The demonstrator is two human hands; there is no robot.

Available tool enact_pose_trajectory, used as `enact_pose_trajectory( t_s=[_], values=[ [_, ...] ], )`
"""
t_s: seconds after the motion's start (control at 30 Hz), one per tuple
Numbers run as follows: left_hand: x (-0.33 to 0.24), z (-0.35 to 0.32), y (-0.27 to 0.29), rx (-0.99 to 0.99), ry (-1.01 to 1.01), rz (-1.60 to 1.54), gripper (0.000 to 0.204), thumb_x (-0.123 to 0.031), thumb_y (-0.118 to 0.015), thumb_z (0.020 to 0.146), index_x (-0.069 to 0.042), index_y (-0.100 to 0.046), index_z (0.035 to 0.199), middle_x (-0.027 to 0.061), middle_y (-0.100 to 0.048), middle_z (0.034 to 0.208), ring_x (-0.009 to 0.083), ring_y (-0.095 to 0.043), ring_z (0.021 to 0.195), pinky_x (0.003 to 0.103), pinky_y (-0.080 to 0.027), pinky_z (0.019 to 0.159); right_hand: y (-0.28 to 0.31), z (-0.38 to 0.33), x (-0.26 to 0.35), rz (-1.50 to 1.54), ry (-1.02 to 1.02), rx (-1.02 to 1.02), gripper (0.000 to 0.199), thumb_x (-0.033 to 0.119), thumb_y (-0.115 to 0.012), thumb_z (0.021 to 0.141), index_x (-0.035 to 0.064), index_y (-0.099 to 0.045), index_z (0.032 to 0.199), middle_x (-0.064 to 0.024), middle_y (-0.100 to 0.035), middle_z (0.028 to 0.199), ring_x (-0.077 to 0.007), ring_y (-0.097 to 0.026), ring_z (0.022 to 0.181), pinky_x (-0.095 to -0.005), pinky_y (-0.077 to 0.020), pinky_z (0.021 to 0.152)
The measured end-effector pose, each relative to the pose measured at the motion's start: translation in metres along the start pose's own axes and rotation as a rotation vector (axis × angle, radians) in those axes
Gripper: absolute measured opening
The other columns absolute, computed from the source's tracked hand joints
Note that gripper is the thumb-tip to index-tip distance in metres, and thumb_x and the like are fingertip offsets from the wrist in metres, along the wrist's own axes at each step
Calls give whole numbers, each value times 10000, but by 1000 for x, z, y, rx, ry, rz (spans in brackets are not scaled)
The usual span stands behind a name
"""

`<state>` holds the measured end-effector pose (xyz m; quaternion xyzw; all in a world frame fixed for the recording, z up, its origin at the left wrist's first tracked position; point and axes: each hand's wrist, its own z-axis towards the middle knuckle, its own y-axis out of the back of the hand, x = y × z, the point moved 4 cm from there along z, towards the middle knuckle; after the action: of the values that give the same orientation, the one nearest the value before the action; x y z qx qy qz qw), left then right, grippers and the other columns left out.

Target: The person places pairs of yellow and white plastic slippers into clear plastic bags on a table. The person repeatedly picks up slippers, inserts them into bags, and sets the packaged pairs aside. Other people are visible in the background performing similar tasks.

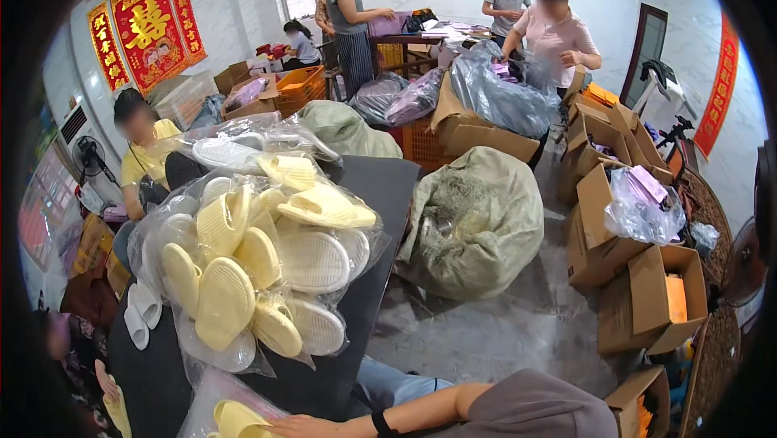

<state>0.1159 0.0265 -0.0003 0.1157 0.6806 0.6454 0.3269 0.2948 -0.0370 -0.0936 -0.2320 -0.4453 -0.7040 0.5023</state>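
At the lower edge my right hand [303, 425], with a black band at the wrist, is closed at the end of a pair of yellow slippers [239, 418]. These lie in a clear plastic bag [202, 406] on the dark table [368, 227]; the frame's edge cuts off part of my fingers. My left hand is out of view. Beyond my hand rises a heap of bagged slippers, pale yellow slippers [224, 303] on top and white slippers [314, 262] among them. A loose pair of white slippers [139, 314] lies on the table's left side.
At lower left a co-worker's hand [106, 381] is by a yellow slipper [120, 414]. Across the table sits a person in yellow [150, 142]. A large woven sack [473, 227] stands on the floor right of the table. Open cardboard boxes [603, 272] line the right side. Several people work farther back.
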Motion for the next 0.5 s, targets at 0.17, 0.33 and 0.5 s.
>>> enact_pose_trajectory(
  t_s=[0.17, 0.33, 0.5],
  values=[
    [18, -15, 11, -112, -49, 57, 388, -191, -548, 958, 19, -558, 1284, 275, -597, 1141, 429, -531, 1053, 459, -417, 940, -1, 0, -10, 20, -41, -29, 763, 514, -437, 970, 12, -246, 1511, -272, -461, 1395, -433, -429, 1299, -517, -318, 1081],
    [87, -77, 53, -229, 300, -178, 406, -248, -531, 986, 25, -557, 1286, 258, -566, 1267, 390, -507, 1154, 435, -377, 1013, -5, 5, -4, -42, -108, 80, 623, 285, -592, 907, -36, -393, 1403, -251, -479, 1377, -414, -441, 1293, -483, -337, 1093],
    [147, -76, 96, -378, 624, -545, 242, 22, -459, 870, -5, -633, 1037, 79, -629, 834, 164, -600, 699, 323, -491, 667, 14, 11, 5, -213, -85, 175, 607, 303, -632, 864, -40, -469, 1338, -277, -512, 1335, -417, -473, 1261, -492, -353, 1074]
  ],
)
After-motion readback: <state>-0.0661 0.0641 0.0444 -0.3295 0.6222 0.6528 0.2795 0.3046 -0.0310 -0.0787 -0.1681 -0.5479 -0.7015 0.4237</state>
